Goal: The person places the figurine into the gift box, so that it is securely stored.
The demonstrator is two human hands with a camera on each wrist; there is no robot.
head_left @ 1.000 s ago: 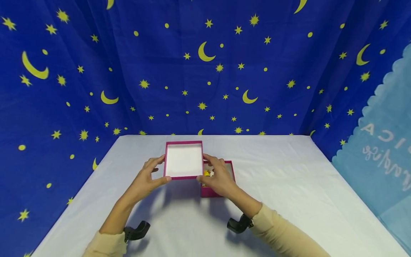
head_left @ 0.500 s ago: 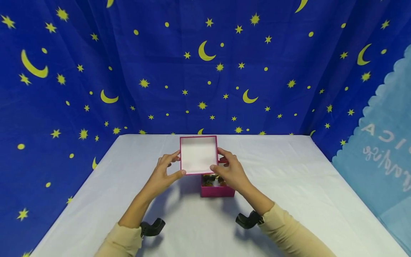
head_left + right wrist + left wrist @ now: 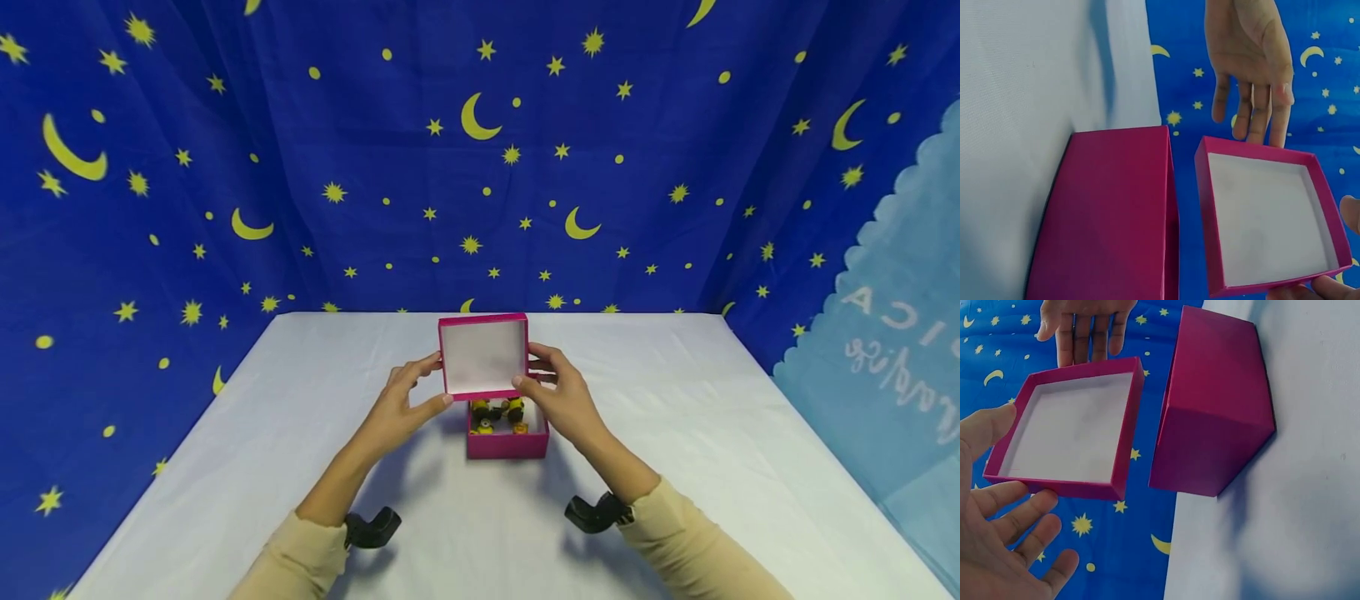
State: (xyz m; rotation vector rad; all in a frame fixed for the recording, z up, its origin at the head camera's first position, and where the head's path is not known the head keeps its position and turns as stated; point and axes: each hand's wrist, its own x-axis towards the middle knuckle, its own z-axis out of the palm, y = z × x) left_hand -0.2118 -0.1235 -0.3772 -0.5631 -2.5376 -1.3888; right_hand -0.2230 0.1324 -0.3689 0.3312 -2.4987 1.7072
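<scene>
Between my two hands a square pink box lid is held tilted up, its white inside facing me. My left hand grips the lid's left side, thumb at the near corner and fingers along the edge. On the opposite side my right hand pinches it in the same way. Just below and behind the lid, the pink box stands on the table with its top uncovered. Small yellow and dark figurines show inside, partly covered by the lid. In the left wrist view a gap separates the lid from the box.
A white cloth covers the table. Blue curtains with yellow moons and stars rise behind and at the sides. A light blue cloth with lettering hangs at the right.
Both hands have carried the lid rightward and slightly away from me, from left of the box to above it. The lid now tilts more, and the box's front and figurines show more fully.
</scene>
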